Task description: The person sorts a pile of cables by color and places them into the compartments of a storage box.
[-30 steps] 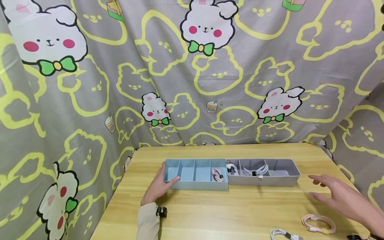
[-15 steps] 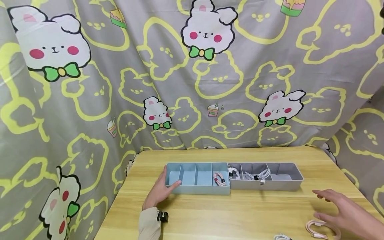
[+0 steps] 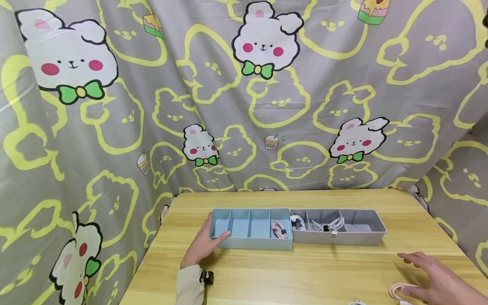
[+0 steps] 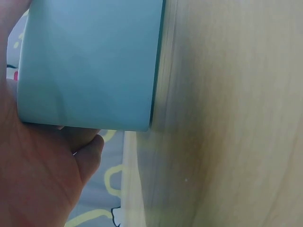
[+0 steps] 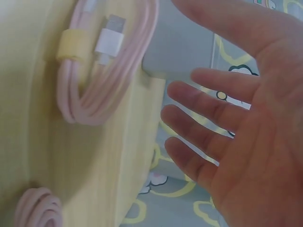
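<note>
- L hand, ctr-left of head view, grips the L end of the blue box, thumb over the near rim; box sits flat on the table, ctr of frame.
- R hand, lower right, is released: fingers spread & apart in R wrist view, just over the pink cable w/ yellow strap, btm right.
- Grey box stands right of the blue one, ends touching or nearly so, can't tell which; they're in a row across the ctr.
- Blue box: pink coil w/ dark tie in its rightmost comp.
- Grey box: white coil in its leftmost comp, white cable right of that, white plug hanging over near rim.
- Table: pale wood grain, fills lower part of frame.
- Grey curtain behind & along both sides, yellow outlines, white bunnies w/ green bows.
- Beige sleeve & small black gadget at L wrist, btm left-of-ctr.
- R hand hides part of the pink cable; white cable mostly cut off at btm edge.
- R wrist view, lower left: pinkish coil, cut off.
- Dark bit at upper right edge, can't make out.
</note>
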A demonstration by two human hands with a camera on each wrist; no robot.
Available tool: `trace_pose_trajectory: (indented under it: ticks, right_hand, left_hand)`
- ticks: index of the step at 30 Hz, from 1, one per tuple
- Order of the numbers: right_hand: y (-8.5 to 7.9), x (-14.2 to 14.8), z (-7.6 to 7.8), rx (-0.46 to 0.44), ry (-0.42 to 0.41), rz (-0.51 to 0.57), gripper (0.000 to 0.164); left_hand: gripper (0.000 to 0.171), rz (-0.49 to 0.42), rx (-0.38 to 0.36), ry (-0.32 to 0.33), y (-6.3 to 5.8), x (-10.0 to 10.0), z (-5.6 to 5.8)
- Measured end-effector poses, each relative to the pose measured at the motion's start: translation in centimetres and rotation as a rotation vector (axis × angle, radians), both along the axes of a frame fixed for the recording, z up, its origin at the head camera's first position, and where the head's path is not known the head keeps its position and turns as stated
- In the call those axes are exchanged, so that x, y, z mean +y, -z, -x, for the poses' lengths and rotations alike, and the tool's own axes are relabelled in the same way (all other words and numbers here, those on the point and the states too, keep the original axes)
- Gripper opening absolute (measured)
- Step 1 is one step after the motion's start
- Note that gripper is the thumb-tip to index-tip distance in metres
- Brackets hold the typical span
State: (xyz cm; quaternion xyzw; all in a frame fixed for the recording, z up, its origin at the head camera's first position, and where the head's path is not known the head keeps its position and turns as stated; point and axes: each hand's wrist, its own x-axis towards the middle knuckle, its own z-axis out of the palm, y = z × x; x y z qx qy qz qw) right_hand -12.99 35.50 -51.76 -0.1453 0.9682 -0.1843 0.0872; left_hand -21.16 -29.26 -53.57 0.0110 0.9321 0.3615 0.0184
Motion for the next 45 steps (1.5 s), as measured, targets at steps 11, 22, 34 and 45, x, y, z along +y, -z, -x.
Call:
trace_pose_trajectory:
  ticks: [11, 22, 34, 45]
  right_hand:
    - [2.0, 1.5, -0.1, 0.141, -0.163, 0.045, 0.063]
    - [4.0, 2.7, 0.1, 0.208, -0.34, 0.207, 0.05]
    - [4.8, 2.7, 0.3, 0.088, -0.491, 0.377, 0.025]
    - [8.8, 5.4, 1.9, -0.133, -0.43, 0.37, 0.022]
  left_hand:
    - [0.117, -0.005, -0.005, -0.006, 0.0, -0.1, -0.2]
    - [0.118, -0.005, 0.001, -0.002, 0.0, -0.1, -0.2]
    - [0.117, -0.004, 0.002, -0.006, 0.2, 0.0, -0.3]
    - [0.119, 0.005, 0.004, -0.009, 0.5, 0.0, -0.3]
